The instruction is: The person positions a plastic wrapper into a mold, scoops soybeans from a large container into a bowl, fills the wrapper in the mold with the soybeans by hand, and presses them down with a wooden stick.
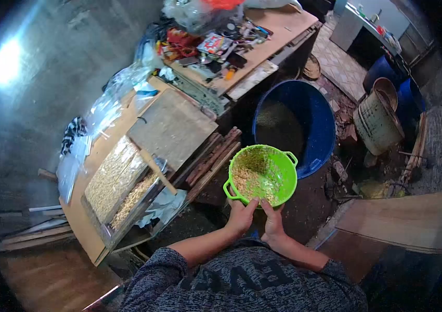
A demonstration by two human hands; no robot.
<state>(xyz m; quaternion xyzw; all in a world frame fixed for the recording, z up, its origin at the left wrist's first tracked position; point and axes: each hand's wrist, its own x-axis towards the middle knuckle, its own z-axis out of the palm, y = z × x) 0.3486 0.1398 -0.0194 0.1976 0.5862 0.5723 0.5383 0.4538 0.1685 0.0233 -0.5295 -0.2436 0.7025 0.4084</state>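
Note:
A bright green plastic bowl with two loop handles (285, 179) is tilted in front of me, its open top facing me. Pale, crumbly bits (247, 179) lie in it, heaped toward the left side, and some cling to the inner wall. My left hand (242, 216) grips the near rim beside the left handle, thumb on top. Close beside it, my right hand (273, 221) holds the same rim, with its thumb over the edge. The fingers under the bowl are hidden. Just beyond the bowl stands a large open blue barrel (321, 132), its inside dark.
Left, a worktable (93, 239) bears a tray of pale pieces (114, 177), a wooden stick (157, 171) and a grey board (174, 127). Another table (288, 26) behind holds clutter and plastic bags. On the right are a tilted, stained container (377, 125) and planks (403, 221).

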